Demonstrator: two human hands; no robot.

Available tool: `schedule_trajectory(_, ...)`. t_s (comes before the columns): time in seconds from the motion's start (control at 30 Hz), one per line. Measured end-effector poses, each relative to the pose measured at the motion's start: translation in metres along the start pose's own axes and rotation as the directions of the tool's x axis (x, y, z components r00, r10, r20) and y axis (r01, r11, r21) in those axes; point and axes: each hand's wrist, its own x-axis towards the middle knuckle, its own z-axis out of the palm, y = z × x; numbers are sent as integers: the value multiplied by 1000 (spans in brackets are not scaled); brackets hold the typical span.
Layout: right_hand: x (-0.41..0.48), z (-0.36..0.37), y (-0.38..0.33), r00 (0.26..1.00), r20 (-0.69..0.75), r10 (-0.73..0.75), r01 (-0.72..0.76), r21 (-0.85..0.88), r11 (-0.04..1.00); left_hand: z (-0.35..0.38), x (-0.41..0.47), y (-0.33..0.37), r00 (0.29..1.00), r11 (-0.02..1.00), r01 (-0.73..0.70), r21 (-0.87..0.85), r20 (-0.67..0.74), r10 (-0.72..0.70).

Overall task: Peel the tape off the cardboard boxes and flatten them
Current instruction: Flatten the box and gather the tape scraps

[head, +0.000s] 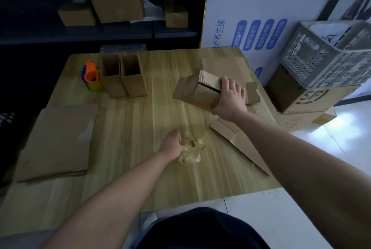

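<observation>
cardboard box point(195, 93): right side of desk point(130, 168) | right hand point(230, 98): our fingers grip its top edge | left hand point(173, 144): fingers clutch the tape ball point(193, 148) | tip: we press down slowly, flaps out

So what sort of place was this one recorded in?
Probably a storeroom or packing area: cardboard boxes on a dark shelf, a plastic crate sitting on a printed carton on the floor, and flattened cardboard on the wooden table.
</observation>
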Motion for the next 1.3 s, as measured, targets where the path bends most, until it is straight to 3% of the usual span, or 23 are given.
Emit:
schedule_trajectory(0.1,0,2,-10,1000,4,-16,16,-2,1000,4,-4,-3,999,999,-33,0,6,33)
schedule_trajectory(0.37,-5,5,-18,1000,5,16,-16,-14,1000,2,-8,-7,959,997,-78,-19,273,81)
schedule_trajectory(0.5,-6,9,-26,999,22,28,-27,-21,999,-22,-3,-15,968,996,-61,-72,241,77)
schedule_trajectory(0.7,-5,23,-54,997,73,-3,6,-42,999,-36,-11,-36,954,996,-62,66,297,40)
schedule_trajectory(0.93,-4,35,-84,994,110,-20,26,-50,998,-67,-18,-51,961,972,-197,129,221,166)
schedule_trajectory(1.07,-2,31,-87,998,55,1,2,-63,998,-56,-19,-34,947,935,-301,189,177,269)
schedule_trajectory(1.13,-2,26,-82,999,33,21,-19,-62,998,-45,-19,-25,925,905,-356,232,224,307)
schedule_trajectory(1.3,-11,17,-66,997,13,75,-74,-35,997,-21,-15,-7,903,902,-328,282,374,212)
